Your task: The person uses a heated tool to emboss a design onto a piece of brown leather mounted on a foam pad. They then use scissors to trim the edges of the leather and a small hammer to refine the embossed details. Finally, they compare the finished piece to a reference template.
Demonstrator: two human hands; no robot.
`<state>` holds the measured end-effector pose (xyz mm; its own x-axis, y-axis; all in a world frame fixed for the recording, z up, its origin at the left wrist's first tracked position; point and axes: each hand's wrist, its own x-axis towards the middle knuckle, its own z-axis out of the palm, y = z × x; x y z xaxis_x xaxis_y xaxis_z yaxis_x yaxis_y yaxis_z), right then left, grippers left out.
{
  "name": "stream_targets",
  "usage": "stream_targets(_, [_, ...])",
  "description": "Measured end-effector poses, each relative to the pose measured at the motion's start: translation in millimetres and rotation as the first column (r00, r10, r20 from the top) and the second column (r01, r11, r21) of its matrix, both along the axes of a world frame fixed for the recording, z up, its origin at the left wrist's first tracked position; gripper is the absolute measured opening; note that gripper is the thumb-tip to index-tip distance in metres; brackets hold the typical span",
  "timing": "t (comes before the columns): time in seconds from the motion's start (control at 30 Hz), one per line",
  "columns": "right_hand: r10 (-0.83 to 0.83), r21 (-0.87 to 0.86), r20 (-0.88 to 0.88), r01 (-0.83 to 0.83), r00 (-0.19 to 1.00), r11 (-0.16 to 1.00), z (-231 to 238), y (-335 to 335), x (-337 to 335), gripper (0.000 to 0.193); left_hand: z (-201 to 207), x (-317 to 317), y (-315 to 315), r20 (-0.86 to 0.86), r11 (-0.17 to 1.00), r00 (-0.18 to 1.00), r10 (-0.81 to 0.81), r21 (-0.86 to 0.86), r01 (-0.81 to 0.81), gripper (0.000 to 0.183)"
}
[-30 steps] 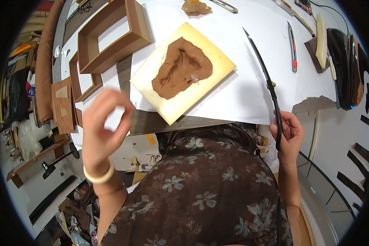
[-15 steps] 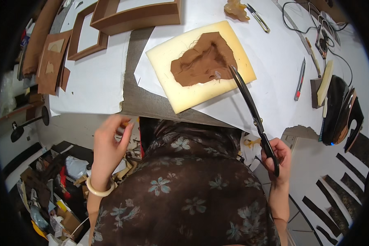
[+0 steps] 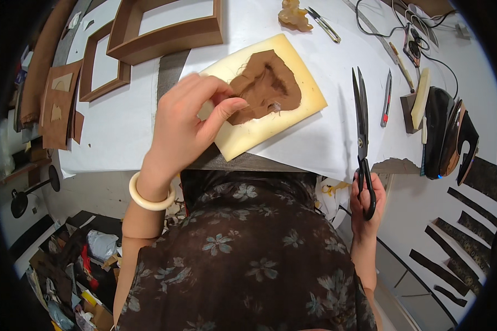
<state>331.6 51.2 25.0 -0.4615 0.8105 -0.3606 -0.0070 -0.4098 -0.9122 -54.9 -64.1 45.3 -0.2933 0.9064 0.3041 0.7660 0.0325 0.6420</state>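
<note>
Brown, leather-like piece [image 3: 287, 91] lies on a pale yellow foam slab [image 3: 243, 144], at 12 o'clock of the view, near the edge of the counter [image 3: 262, 162]. Its outline is irregular, so I judge that some cutting is already done; the surface is wrinkled and hollowed, not flat, and loose threads show at its 10 o'clock side.

Of the two hands, the left hand [image 3: 185, 118] comes over the piece from 9 o'clock, thumb and forefinger bent toward each other; whether they pinch the edge, I cannot tell. The right hand [image 3: 367, 201], between 4 and 5 o'clock from the slab, is closed around the handles of black scissors [image 3: 362, 142]. Their blades are slightly parted and well apart from the piece, so no cut is being made; any further trimming seems left undone.
</note>
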Motion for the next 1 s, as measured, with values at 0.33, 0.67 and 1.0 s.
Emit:
stream_targets(0.33, [0.039,0.052,-0.063,-0.036,0.997,0.998,-7.6,6.0,-31.6,0.029,-19.9,-32.9,25.7,-0.069,0.996,0.998,-0.014,-0.083,0.008,0.044])
stream_targets(0.67, [0.067,0.079,-0.100,-0.059,0.993,0.995,-14.1,5.0,-39.4,0.031,-19.6,0.5,33.2,-0.099,0.964,0.966,-0.240,-0.144,0.225,0.017])
stream_targets(1.0, [-0.061,0.145,-0.107,0.076,0.992,0.987,-25.5,1.2,-46.7,0.027,7.2,-23.1,-103.0,0.004,0.971,0.976,0.220,-0.098,-0.218,0.011])
